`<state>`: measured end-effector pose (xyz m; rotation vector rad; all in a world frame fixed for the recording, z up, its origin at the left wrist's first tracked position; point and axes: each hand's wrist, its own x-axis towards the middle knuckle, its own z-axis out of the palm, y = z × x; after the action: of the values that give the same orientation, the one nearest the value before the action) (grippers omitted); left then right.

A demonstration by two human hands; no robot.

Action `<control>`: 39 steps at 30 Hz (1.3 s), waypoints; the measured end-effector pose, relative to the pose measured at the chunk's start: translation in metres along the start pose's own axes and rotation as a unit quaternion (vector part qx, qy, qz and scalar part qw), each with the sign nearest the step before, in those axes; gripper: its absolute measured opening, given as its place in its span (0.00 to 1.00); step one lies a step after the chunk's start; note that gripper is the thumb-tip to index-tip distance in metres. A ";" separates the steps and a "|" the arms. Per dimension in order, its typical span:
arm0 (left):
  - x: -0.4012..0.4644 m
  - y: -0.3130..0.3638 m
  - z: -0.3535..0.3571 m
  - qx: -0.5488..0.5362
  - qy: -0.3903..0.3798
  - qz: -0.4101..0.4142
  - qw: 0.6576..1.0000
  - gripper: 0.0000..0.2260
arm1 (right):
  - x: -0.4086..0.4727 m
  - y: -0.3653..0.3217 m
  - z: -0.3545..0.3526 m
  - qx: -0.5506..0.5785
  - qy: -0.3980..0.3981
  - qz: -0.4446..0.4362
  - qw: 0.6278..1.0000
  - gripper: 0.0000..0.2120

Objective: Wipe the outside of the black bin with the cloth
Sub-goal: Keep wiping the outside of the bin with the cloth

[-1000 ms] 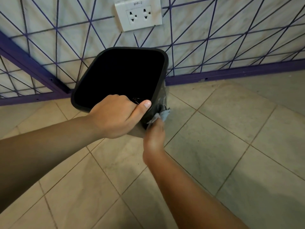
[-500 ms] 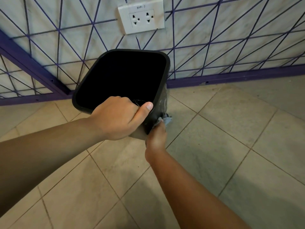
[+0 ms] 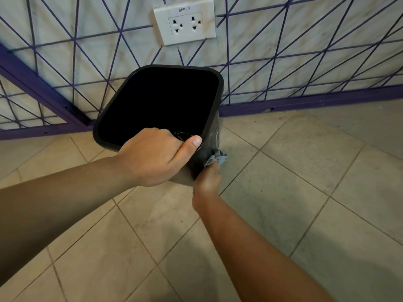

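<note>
The black bin [image 3: 214, 88] stands tilted on the tiled floor near the wall, its dark open mouth facing me. My left hand [image 3: 152, 158] grips the near rim, fingers curled inside and thumb along the rim. My right hand [image 3: 207, 182] is low at the bin's near right corner and holds a grey-blue cloth [image 3: 216, 159] against the outer wall. Pale smears show on the right side wall above the cloth. The fingers of my right hand are mostly hidden behind the cloth and bin.
A wall with purple diagonal lines and a purple skirting strip [image 3: 305, 102] runs behind the bin. A white double socket [image 3: 185, 23] sits on the wall above it. Beige floor tiles [image 3: 283, 182] spread to the right and front.
The right hand with the cloth has slid a little down the bin's corner. The left hand keeps its grip on the rim.
</note>
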<state>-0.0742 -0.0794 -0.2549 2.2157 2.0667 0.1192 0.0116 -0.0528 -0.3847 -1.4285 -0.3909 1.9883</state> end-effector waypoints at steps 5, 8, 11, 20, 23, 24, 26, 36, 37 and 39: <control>0.001 -0.004 0.001 -0.009 -0.008 -0.012 1.000 0.33 | -0.042 0.015 0.019 0.015 -0.040 -0.020 0.999 0.45; 0.005 -0.004 0.000 -0.039 -0.016 -0.020 0.999 0.32 | -0.025 0.018 0.034 0.121 -0.002 -0.005 0.993 0.60; 0.004 -0.004 0.000 -0.044 -0.017 -0.020 0.999 0.31 | 0.015 0.021 0.037 0.120 0.055 0.045 0.990 0.57; 0.012 -0.005 0.000 -0.047 -0.024 -0.025 0.998 0.33 | -0.010 -0.009 0.042 0.123 0.036 0.082 0.988 0.41; 0.012 -0.008 0.000 -0.054 -0.032 -0.019 0.998 0.34 | -0.023 -0.012 0.039 0.125 -0.016 0.083 0.989 0.34; 0.013 -0.008 0.000 -0.055 -0.032 -0.020 0.998 0.34 | -0.018 -0.009 0.040 0.122 -0.021 0.077 0.989 0.41; 0.014 -0.007 0.000 -0.048 -0.020 -0.018 0.998 0.33 | -0.005 -0.001 0.044 0.102 0.019 0.049 0.993 0.57; 0.016 -0.006 -0.001 -0.048 -0.022 -0.037 0.998 0.34 | 0.023 0.021 0.042 0.099 0.041 0.010 0.994 0.58; 0.016 -0.007 0.000 -0.047 -0.019 -0.036 0.998 0.34 | 0.009 0.013 0.040 0.104 0.020 0.012 0.994 0.56; 0.018 -0.008 -0.001 -0.044 -0.018 -0.036 0.998 0.34 | -0.020 0.000 0.040 0.098 -0.038 -0.021 0.994 0.53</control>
<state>-0.0809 -0.0610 -0.2549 2.0742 2.0774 0.1594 -0.0216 -0.0608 -0.3554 -1.2163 -0.2493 1.9921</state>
